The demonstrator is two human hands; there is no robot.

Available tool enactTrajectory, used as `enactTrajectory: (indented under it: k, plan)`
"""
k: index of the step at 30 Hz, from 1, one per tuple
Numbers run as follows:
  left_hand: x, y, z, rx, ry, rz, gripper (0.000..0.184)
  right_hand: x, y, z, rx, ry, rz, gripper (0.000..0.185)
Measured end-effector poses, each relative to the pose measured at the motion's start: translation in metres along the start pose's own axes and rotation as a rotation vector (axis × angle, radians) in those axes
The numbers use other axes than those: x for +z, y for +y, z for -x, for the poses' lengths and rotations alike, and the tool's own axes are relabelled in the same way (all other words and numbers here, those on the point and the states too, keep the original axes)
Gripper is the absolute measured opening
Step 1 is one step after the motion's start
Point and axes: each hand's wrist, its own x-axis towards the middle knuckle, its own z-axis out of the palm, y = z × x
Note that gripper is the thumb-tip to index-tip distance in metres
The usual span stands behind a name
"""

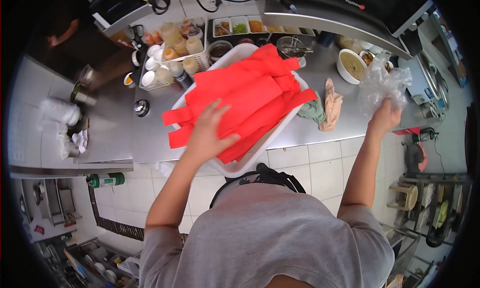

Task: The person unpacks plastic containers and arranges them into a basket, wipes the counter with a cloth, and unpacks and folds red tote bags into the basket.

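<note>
My left hand has its fingers spread over a pile of red cloth bags, palm down; whether it touches them I cannot tell. The bags fill a white plastic tub at the counter's front edge. Out to the right, my right hand is closed on a clear plastic bag, which stands up crumpled above the fingers. A white bowl of thick greenish-brown food is just left of the plastic bag.
Green and beige cloths lie right of the tub. A white basket of bottles and a row of food containers stand behind. A metal shelf edge overhangs the back. Part of another person shows upper left.
</note>
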Motion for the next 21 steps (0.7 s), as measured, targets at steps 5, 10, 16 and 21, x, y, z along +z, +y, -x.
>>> enactTrajectory:
  k: [5,10,16,21]
  plan:
    - [0.101,0.008,-0.044,-0.047,-0.294,-0.481,0.095,0.041,0.13,0.016,-0.327,-0.545,0.779,0.057]
    - [0.092,-0.044,-0.109,-0.131,-0.25,-0.182,0.058,0.063,0.05,0.064,-0.379,-0.778,0.306,0.054]
    - [0.074,-0.084,-0.113,-0.401,-0.306,0.567,0.047,0.028,0.08,0.112,0.16,-0.963,-0.01,0.035]
    - [0.078,-0.11,-0.109,-0.403,-0.251,0.572,0.06,0.006,0.097,0.116,0.376,-0.973,-0.039,0.03]
